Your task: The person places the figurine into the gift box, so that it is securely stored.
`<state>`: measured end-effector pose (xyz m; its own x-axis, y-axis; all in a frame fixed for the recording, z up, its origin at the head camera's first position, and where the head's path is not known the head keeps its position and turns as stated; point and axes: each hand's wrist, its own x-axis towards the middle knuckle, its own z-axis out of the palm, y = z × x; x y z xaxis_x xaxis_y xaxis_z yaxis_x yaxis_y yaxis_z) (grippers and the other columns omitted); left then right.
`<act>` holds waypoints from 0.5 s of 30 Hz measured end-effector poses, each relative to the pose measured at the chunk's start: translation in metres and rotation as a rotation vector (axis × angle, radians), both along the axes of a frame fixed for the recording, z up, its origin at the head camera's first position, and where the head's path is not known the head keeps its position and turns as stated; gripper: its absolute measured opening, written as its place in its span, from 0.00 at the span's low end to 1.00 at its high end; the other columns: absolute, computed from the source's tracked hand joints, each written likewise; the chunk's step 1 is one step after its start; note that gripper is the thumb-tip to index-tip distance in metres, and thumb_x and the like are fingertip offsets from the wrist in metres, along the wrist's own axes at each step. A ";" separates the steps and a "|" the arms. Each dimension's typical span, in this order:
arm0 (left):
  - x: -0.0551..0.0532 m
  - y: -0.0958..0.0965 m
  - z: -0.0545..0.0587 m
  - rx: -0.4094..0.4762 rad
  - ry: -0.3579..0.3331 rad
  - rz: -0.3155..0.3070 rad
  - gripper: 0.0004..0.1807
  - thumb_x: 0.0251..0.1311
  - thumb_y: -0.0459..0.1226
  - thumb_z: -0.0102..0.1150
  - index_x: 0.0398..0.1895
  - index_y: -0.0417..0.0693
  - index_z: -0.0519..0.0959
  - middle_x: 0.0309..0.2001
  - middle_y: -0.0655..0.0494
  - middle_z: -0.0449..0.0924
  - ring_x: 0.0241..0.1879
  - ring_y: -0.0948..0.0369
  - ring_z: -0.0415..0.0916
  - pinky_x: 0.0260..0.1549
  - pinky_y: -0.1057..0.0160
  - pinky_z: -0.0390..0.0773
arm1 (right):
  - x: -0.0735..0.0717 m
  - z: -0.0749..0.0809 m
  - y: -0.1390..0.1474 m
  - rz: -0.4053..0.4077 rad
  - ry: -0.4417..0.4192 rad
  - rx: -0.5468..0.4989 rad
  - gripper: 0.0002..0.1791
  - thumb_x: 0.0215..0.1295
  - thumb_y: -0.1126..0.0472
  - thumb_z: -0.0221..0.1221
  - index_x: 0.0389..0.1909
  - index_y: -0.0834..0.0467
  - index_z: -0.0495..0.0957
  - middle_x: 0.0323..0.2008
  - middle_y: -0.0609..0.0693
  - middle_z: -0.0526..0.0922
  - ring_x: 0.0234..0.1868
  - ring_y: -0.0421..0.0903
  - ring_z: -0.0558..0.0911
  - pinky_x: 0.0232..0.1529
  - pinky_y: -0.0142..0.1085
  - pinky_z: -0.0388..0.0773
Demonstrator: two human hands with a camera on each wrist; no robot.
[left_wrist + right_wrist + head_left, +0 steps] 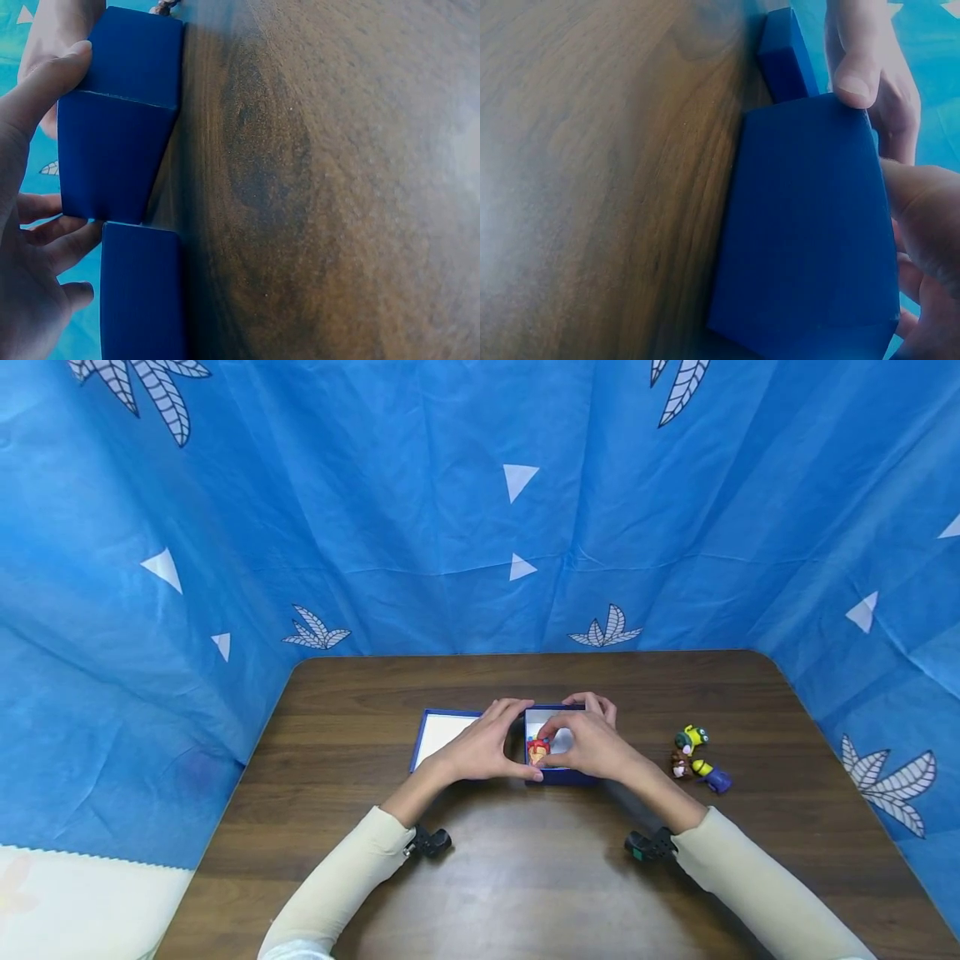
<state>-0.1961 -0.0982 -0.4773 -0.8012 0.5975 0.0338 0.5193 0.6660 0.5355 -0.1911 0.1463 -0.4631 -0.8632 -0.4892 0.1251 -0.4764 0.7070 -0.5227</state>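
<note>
— We saw the right hand (pixel 596 747) pinching a red toy figure (pixel 537 750) between thumb and forefinger, its other fingers reaching past the far edge of a blue box (pixel 567 777).

— And the toy's position?

— We placed it within the box's opening, at the left end; whether it touched the bottom, we could not tell.

— We found the left hand (pixel 487 747) gripping that same end, thumb on the near edge, fingers at the far corner.

— Partly hidden by that hand, just left of the box, we noted a blue-edged lid (pixel 442 732), its white inside facing up.

— Well apart on the right, we counted three more toys bunched together: a yellow-green figure (pixel 692 738), a brown figure (pixel 681 765) and a yellow-and-purple figure (pixel 717 779).

— Beneath everything we had a wooden table (pixel 495 885), and behind it a blue curtain (pixel 412 510) printed with white triangles and leaves.
</note>
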 end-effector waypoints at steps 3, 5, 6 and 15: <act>0.000 0.001 0.000 0.002 0.000 -0.004 0.67 0.50 0.71 0.76 0.87 0.53 0.55 0.82 0.54 0.60 0.82 0.52 0.59 0.77 0.40 0.71 | 0.001 -0.001 0.001 0.003 0.013 -0.003 0.14 0.51 0.48 0.84 0.36 0.45 0.93 0.39 0.43 0.94 0.73 0.62 0.65 0.71 0.75 0.38; 0.000 0.000 0.001 0.002 -0.004 -0.005 0.67 0.50 0.71 0.76 0.87 0.54 0.54 0.82 0.54 0.60 0.82 0.52 0.60 0.77 0.40 0.71 | 0.002 0.000 0.001 0.008 0.015 0.001 0.13 0.52 0.48 0.84 0.36 0.44 0.93 0.40 0.43 0.94 0.73 0.62 0.66 0.72 0.75 0.37; 0.000 0.000 0.001 0.000 -0.007 -0.005 0.67 0.50 0.71 0.76 0.87 0.54 0.54 0.82 0.54 0.60 0.82 0.52 0.60 0.77 0.40 0.72 | 0.003 0.000 0.001 0.010 0.018 0.007 0.13 0.52 0.48 0.84 0.36 0.44 0.93 0.40 0.43 0.94 0.73 0.62 0.66 0.72 0.75 0.37; -0.001 0.000 0.001 0.002 -0.015 -0.001 0.67 0.50 0.72 0.75 0.87 0.54 0.54 0.83 0.54 0.59 0.84 0.49 0.57 0.78 0.38 0.69 | 0.007 0.003 0.002 -0.001 0.051 0.030 0.14 0.51 0.48 0.84 0.38 0.42 0.94 0.43 0.44 0.94 0.75 0.62 0.67 0.73 0.76 0.37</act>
<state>-0.1966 -0.0981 -0.4766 -0.8013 0.5979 0.0228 0.5115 0.6648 0.5444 -0.1843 0.1486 -0.4601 -0.8567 -0.4924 0.1539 -0.5009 0.7226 -0.4763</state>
